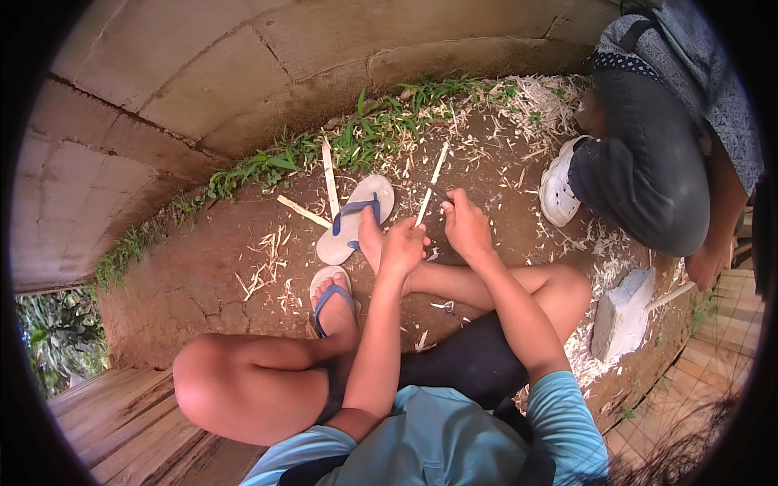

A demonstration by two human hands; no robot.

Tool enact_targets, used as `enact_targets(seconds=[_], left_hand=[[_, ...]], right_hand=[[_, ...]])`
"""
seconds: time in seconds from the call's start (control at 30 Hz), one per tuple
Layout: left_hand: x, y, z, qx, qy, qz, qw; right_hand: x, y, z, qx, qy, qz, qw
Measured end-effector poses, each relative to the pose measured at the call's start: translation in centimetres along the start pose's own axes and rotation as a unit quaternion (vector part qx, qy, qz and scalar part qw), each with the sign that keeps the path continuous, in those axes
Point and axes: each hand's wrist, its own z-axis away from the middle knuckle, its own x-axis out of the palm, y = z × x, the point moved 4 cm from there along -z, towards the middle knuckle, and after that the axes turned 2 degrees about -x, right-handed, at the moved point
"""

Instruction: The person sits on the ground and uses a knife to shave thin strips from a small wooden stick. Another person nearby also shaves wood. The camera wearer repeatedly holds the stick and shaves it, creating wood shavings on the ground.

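Note:
Between my crossed legs, my left hand [403, 245] is closed round the lower end of a thin pale wooden stick [434, 180], which slants up and away to the right. My right hand [468, 226] grips a small knife; its dark blade [438, 192] reaches left to the stick, at or very near its side. The handle is hidden in my fingers. Two more pale wooden strips, one upright [330, 174] and one slanting [304, 211], lie on the dirt by a loose flip-flop [381, 187] with blue straps.
Wood shavings [267, 263] litter the brown dirt ground. A block wall [324, 49] with grass at its foot curves behind. At right, another person [656, 146] in dark trousers and a white clog [559, 182] sits near a pale block [624, 316]. Wooden planks edge both lower sides.

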Motion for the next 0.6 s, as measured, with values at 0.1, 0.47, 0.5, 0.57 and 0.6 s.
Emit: enact_targets(seconds=[0.1,0.47,0.5,0.57,0.6], left_hand=[[-0.5,0.0,-0.3,0.035,0.019,-0.051,0.998],[-2.7,2.8,-0.1,0.177,0.112,-0.028,0.977],[-3.0,2.0,-1.0,0.190,0.116,-0.031,0.974],[-3.5,1.8,-1.6,0.215,0.120,-0.012,0.969],[-3.5,2.1,-1.8,0.243,0.142,-0.034,0.959]], right_hand=[[0.5,2.1,-0.9,0.116,-0.063,-0.057,0.990],[6.9,5.1,2.0,0.310,-0.243,-0.430,0.812],[6.8,5.0,2.4,0.341,-0.249,-0.444,0.790],[7.1,5.0,2.3,0.312,-0.259,-0.408,0.818],[6.8,4.9,2.3,0.306,-0.244,-0.389,0.834]])
